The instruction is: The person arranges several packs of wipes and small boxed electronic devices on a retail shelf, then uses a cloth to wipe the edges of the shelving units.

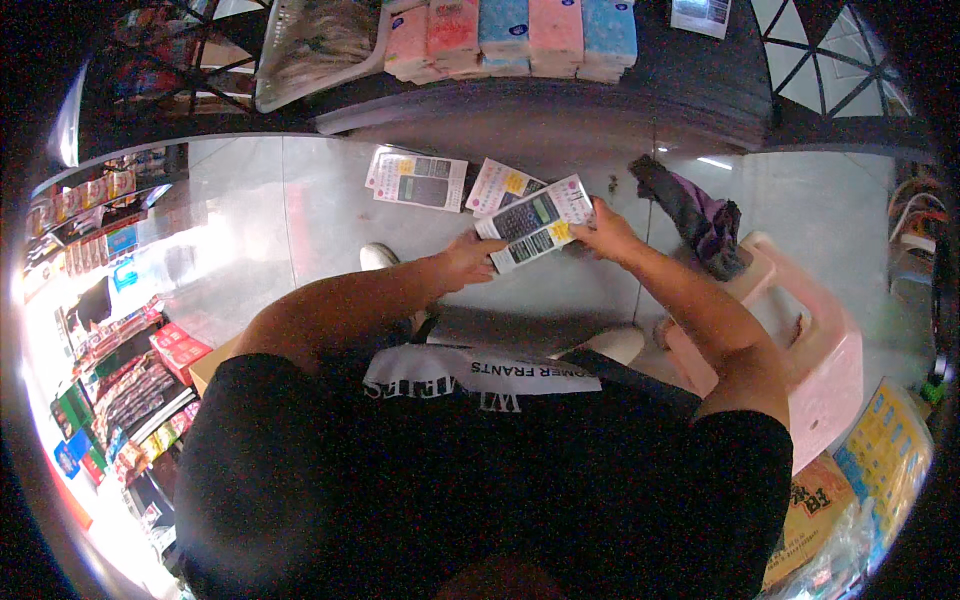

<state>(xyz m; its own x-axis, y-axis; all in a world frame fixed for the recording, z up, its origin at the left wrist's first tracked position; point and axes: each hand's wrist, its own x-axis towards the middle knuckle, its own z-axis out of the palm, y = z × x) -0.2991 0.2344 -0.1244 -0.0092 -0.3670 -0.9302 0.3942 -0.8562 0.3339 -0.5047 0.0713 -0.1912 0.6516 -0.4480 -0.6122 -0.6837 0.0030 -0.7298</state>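
Observation:
Both of my hands hold a stack of printed cards (534,225) tilted in front of me, the top one bearing writing and dark panels. My left hand (471,261) grips the near-left end, its thumb on top. At the far-right end, my right hand (609,232) pinches the edge with its thumb over the face. Similar cards lie just beyond on the tiled floor: an overlapping pile (421,180) to the left and another group (504,186) partly hidden behind the held stack. How many I hold, I cannot tell.
A pink plastic stool (829,367) stands at my right, a dark purple cloth (697,214) by its far edge. Ahead, pink and blue tissue packs (529,37) sit beside a plastic basket (367,67). Packaged goods (135,390) fill shelving at left; printed packaging (810,510) lies lower right.

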